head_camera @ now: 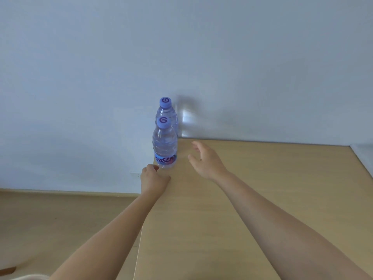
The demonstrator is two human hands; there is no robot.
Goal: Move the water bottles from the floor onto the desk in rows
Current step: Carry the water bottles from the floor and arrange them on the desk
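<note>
Two bare forearms reach forward from the bottom of the view, over a pale wood surface [242, 199] whose left edge runs up toward a plain bluish wall [181, 47].

Left of that edge, below the left arm, lies a wood-toned floor [50, 219].

At the left hand [154, 179], the fingers are curled loosely with nothing inside them. It sits at the surface's left edge, knuckles just short of the base of the near bottle [165, 146]; whether a fingertip touches the plastic cannot be told.

That near bottle stands upright on the surface just beyond the left hand, clear, with a blue cap and a blue label low on its body. Directly behind it, farther from both hands and close to the wall, stands the far bottle [166, 112], also upright and blue-capped, its lower part hidden by the first. The two form a line running away from the camera along the left edge.

To the right, the right hand [205, 160] hovers above the surface with fingers spread and relaxed, holding nothing, just right of the near bottle and apart from it.
</note>
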